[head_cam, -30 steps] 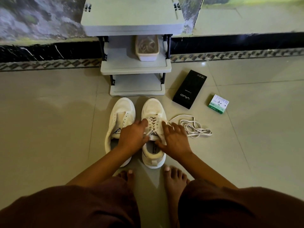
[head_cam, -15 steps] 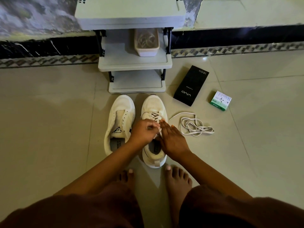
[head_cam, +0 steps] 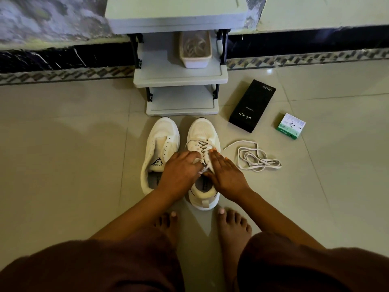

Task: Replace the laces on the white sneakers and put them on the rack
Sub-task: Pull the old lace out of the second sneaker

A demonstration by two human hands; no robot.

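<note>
Left hand (head_cam: 180, 167) pinches what looks like the soft lace on the laced sneaker (head_cam: 203, 163) before the rack (head_cam: 181, 75); right hand (head_cam: 226, 172) lies flat, steadying it. Limp lace: best gripped near its stiff tip.

Glossy beige floor tiles (head_cam: 63, 165) meet a dark marble-like skirting (head_cam: 315, 44) above a patterned border strip (head_cam: 63, 73). The wall (head_cam: 42, 20) looks mottled, perhaps stone. Lighting is dim.

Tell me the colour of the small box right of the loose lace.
White and green small box, best seen in the head view.
</note>
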